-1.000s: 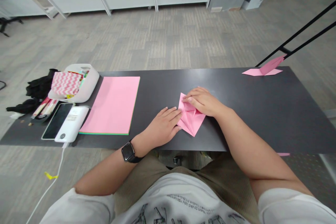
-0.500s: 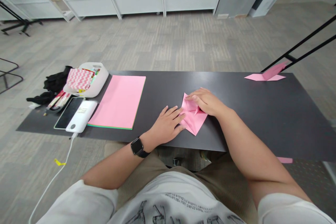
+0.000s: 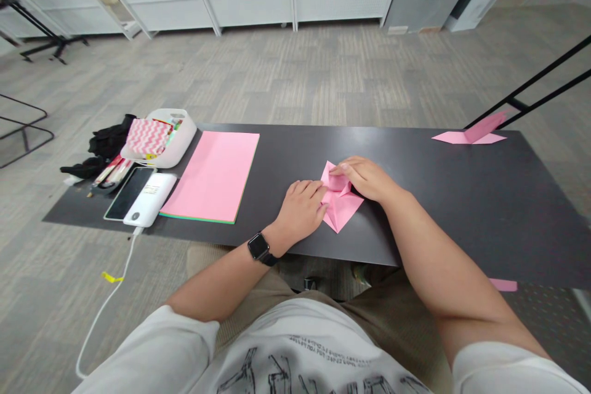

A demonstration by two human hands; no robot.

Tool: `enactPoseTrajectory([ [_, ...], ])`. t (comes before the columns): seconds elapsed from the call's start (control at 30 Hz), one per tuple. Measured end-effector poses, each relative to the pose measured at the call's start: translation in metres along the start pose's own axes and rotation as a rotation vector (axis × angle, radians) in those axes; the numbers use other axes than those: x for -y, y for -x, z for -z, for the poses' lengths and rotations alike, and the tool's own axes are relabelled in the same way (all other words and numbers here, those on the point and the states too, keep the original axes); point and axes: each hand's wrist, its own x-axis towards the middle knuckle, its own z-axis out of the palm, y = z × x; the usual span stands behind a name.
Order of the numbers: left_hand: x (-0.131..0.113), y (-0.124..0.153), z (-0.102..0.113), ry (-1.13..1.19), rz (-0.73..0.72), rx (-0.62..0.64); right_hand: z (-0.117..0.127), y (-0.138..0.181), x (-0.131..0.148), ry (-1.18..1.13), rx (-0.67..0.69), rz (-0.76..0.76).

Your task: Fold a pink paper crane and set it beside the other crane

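Observation:
A partly folded pink sheet of origami paper (image 3: 338,212) lies on the dark table with one corner pointing at me. Its upper part has a raised flap with a hollow under it. My left hand (image 3: 302,209), a black watch on its wrist, grips the paper's left edge, thumb low and fingers bent above. At the upper right, my right hand (image 3: 367,178) has its bent fingers on the raised flap, and its fingertips are partly hidden by the paper.
Left on the table (image 3: 438,209) lie a stack of coloured paper (image 3: 212,175), a white power bank (image 3: 150,200), a phone (image 3: 129,194) and a white basket (image 3: 182,135). A folded pink paper piece (image 3: 480,132) stands at the far right; pink paper (image 3: 503,285) shows at the near edge.
My left hand's fingers have drawn in from lying spread to bending at the paper's left edge. The paper has turned slightly, and its middle flap has opened more. The view has shifted a little.

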Motion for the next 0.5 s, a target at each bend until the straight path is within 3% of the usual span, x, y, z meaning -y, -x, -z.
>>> enactPoseTrajectory([
  [0.5, -0.0069, 0.0036, -0.0050, -0.010, 0.023, -0.010, 0.0008, 0.0024, 0.0040, 0.027, 0.029, -0.007],
])
